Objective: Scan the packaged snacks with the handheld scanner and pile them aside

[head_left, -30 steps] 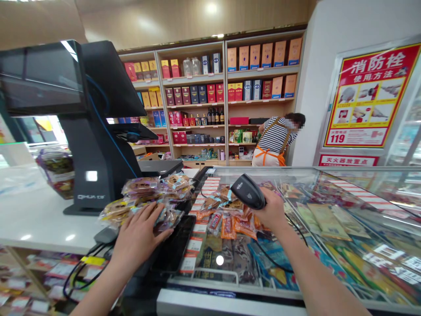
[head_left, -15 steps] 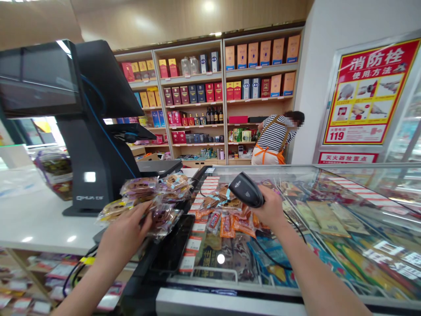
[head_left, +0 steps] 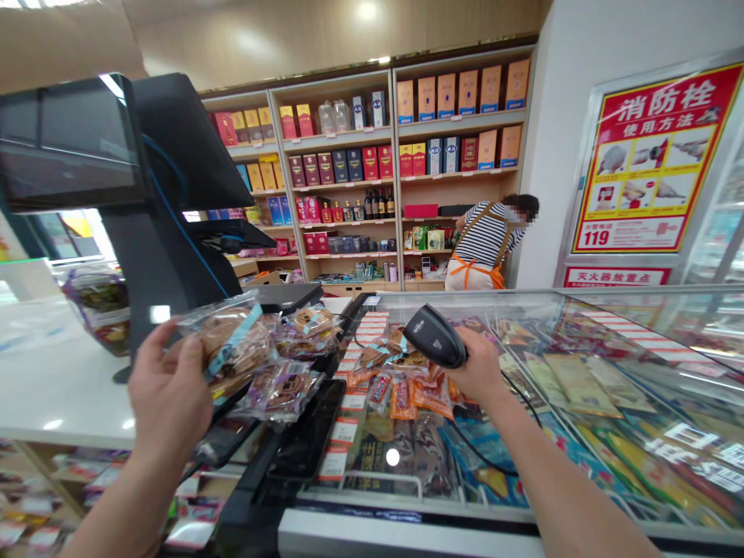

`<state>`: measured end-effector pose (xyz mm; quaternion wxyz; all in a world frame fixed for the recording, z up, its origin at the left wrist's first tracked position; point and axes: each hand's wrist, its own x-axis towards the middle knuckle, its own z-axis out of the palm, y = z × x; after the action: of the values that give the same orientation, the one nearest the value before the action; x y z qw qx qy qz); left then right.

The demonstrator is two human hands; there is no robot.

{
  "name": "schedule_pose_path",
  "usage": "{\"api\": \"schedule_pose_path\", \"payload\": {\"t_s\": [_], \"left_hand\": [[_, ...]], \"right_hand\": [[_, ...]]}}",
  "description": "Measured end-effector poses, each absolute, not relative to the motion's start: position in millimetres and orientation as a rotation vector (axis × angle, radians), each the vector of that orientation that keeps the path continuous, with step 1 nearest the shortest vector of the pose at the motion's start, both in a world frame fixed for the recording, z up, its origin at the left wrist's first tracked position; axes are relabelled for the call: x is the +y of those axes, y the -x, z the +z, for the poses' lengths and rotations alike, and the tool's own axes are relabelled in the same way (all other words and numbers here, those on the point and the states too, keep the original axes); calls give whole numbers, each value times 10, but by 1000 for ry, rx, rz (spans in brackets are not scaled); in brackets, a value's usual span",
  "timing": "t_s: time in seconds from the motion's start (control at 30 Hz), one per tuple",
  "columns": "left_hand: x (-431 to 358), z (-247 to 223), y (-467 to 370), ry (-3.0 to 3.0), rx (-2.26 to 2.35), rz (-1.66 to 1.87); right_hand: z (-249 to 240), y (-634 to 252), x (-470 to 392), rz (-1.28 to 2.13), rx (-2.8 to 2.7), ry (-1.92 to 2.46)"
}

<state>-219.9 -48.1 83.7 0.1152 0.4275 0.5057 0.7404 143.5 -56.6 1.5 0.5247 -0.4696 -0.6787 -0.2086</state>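
My left hand [head_left: 174, 380] pinches the edge of a clear packet of cookies [head_left: 229, 337] with a light-blue label, lifted in front of the till's stand. Right of it lie more wrapped cookies, one with a purple label [head_left: 283, 390] beside a dark phone [head_left: 308, 430]. In my right hand [head_left: 477, 364] is a black barcode scanner [head_left: 435, 335], its head pointing left above the freezer's glass top. Beneath the scanner sit cookie packets [head_left: 401, 358] and several small orange-wrapped snacks [head_left: 402, 397]. The scanner's cable curves down behind my right wrist.
A black till [head_left: 174, 194] stands on the white counter [head_left: 70, 395] at left. The glass-topped freezer [head_left: 558, 325] holds packaged goods. Farther back, a person in a striped top [head_left: 485, 236] bends by shelves of boxes and bottles. A red fire-hydrant sign [head_left: 659, 163] hangs at right.
My left hand has moved left from the cookie pile and raised a blue-labelled packet. The purple-labelled packet is now uncovered. My right hand and the scanner stay in nearly the same place.
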Motion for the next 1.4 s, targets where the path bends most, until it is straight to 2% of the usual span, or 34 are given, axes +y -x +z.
{"api": "schedule_pose_path", "payload": {"t_s": [0.13, 0.27, 0.47, 0.77, 0.97, 1.1, 1.23, 1.4], "left_hand": [[-508, 806, 1764, -615, 927, 1628], [-520, 705, 1380, -251, 661, 1226], [-513, 572, 1042, -180, 593, 1051], [-505, 463, 902, -333, 673, 1083], [-439, 309, 868, -656, 771, 1144], [-336, 84, 766, -1237, 990, 1274], [-225, -201, 701, -1909, 1197, 1233], [-194, -391, 719, -2286, 1298, 1159]], "right_hand": [[34, -1368, -597, -498, -1678, 1052], [61, -1286, -635, -492, -1781, 980], [112, -1224, -685, -422, -1916, 970], [148, -1179, -700, -383, -1984, 977], [127, -1271, -665, -444, -1806, 979], [113, -1408, -631, -489, -1589, 1028], [108, -1478, -614, -473, -1532, 1066], [102, -1456, -613, -496, -1574, 1065]]}}
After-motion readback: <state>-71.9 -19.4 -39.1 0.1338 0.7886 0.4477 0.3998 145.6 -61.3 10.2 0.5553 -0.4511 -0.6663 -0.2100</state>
